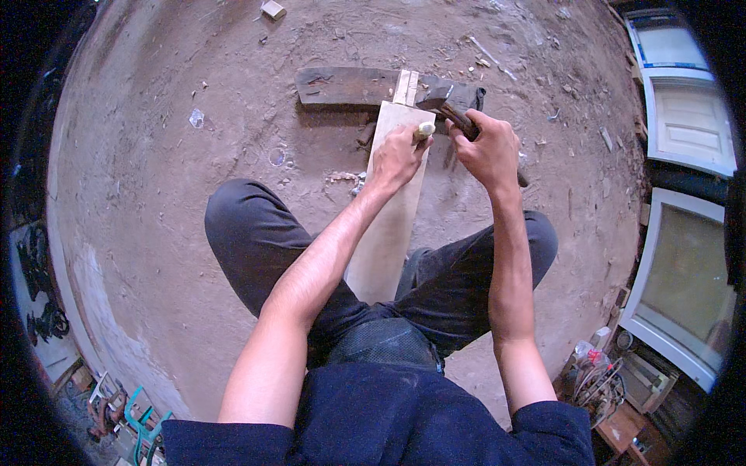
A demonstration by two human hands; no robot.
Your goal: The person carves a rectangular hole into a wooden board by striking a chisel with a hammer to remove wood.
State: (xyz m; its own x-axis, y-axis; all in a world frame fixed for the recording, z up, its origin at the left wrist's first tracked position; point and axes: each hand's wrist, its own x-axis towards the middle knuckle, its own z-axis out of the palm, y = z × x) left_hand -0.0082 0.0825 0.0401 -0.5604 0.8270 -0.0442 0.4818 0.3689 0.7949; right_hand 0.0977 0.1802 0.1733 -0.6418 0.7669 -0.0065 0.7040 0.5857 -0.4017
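A long pale wooden board [386, 225] runs away from me between my legs. Its narrow, notched far end [405, 87] rests on a dark wooden beam [346, 85] lying crosswise on the ground. My left hand [398, 159] is closed on top of the board, gripping what looks like a chisel [424, 130]; its pale round handle end shows and its blade is hidden. My right hand [489, 147] is wrapped round the dark handle of a hammer-like tool [458, 118]. The tool's dark head is just right of the board's far end, its exact shape unclear.
Wood chips and scraps lie about the dirt floor [155, 194], with a small wood block [273, 10] far off. White framed panels [688, 256] lean along the right side. A turquoise frame [142, 423] stands at lower left, and clutter [598, 380] at lower right.
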